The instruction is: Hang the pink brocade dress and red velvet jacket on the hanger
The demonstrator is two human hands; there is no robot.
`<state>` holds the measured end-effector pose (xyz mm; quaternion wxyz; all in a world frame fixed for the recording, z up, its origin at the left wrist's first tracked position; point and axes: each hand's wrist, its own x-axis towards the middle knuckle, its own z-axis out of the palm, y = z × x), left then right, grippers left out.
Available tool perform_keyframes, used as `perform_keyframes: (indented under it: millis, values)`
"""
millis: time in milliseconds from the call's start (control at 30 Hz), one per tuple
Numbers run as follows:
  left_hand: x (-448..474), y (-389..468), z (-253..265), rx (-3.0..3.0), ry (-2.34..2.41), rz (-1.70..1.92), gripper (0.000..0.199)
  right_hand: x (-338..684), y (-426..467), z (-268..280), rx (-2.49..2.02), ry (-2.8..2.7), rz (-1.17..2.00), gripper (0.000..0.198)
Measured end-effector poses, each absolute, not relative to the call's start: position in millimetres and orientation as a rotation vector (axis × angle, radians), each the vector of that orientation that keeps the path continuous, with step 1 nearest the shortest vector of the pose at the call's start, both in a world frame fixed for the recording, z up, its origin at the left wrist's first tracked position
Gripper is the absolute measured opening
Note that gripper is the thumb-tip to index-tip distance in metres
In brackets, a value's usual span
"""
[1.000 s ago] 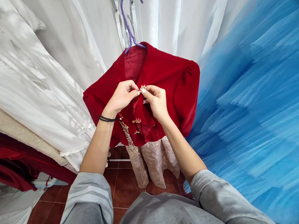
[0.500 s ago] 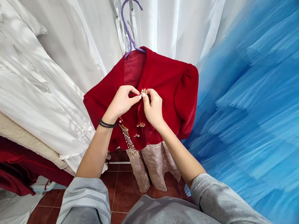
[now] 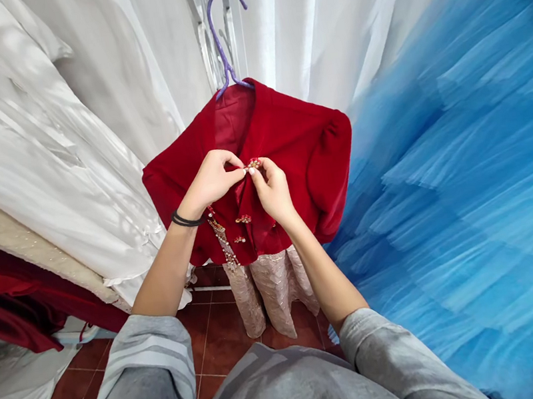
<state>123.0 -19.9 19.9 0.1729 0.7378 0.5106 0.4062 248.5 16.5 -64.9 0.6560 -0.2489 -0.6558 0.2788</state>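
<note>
A short red velvet jacket (image 3: 310,135) with puffed sleeves hangs on a purple hanger (image 3: 217,39), its front facing me. At the chest, my right hand (image 3: 273,188) is closed in a pinch on a gold and red beaded clasp (image 3: 253,163). My left hand (image 3: 213,175), with black bands at the wrist, pinches the clasp's left end between thumb and finger. Fingertips hide how the clasp's two sides meet. Lower on the front edge is a second beaded clasp (image 3: 243,219). A beaded tassel (image 3: 223,241) dangles below my left wrist.
A pale pink textured skirt (image 3: 273,286) hangs beneath the jacket. White garments (image 3: 27,129) and a white curtain (image 3: 290,27) are to the left and behind. Blue tulle (image 3: 467,161) fills the right side. The floor has red tiles (image 3: 218,342).
Both hands stay at the clasp, which has tilted slightly as the fingers work it. The jacket, hanger and hands have shifted slightly left in view.
</note>
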Motion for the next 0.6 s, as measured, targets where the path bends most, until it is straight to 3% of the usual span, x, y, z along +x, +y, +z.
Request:
perform_keyframes:
  millis: [133,333,600]
  values:
    - [121,-18,14,2.102,1.337,1.207,0.005,252,15,-62,-0.567,-1.446,0.792,0.014]
    - [125,-19,10,2.069,1.340,1.309,0.004,252,13,-56,-0.605,-1.391,0.717,0.015]
    - [110,-36,7,2.384,1.315,1.056,0.014,270,4,-60,-0.609,-1.339,0.663,0.019]
